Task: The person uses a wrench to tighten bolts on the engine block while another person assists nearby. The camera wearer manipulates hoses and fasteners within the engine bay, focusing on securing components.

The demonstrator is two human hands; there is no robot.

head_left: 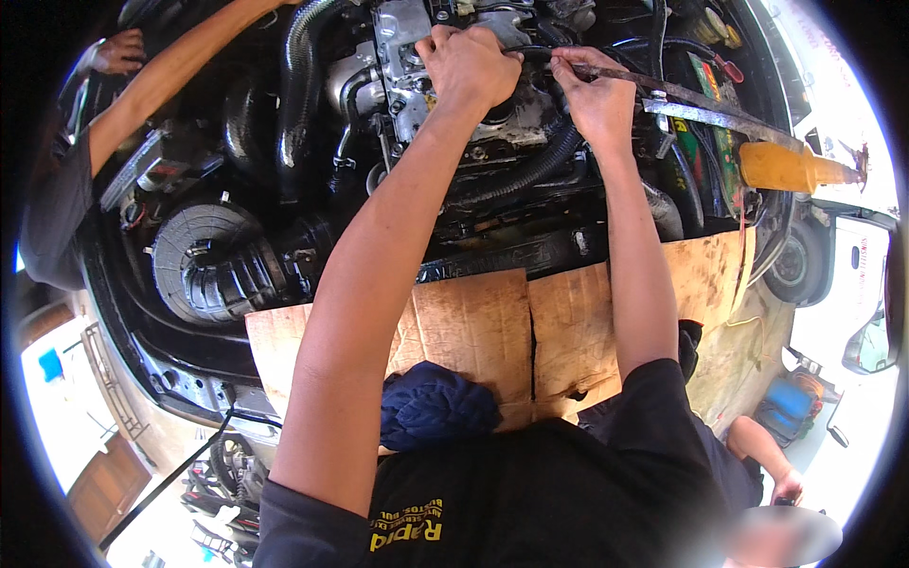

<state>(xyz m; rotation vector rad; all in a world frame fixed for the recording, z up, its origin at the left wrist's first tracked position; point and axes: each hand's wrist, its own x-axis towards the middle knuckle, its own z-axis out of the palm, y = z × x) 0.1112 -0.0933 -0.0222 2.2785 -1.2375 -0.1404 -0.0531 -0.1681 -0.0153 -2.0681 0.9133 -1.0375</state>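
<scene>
We handle a slim black line (533, 51) over the engine (410, 121).
Beyond the engine bay's (199, 386) front edge, draped with cardboard (473, 312), our right hand (598, 97) pinches it, fingertips nearly together; our left hand (471, 66) curls beside it, hold unclear. We seem to be positioning it; continuing probably calls for steadiness.

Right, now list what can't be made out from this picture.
Left grip: head view; its own back hides the fingertips and what they touch.
Black tube: head view; the left grip and right grip cover its ends.
Engine: head view; the top edge cuts off its far part.
Blue cloth: head view; the left forearm hides its left end.
Co-worker's arm: head view; the top edge cuts off its hand.
</scene>
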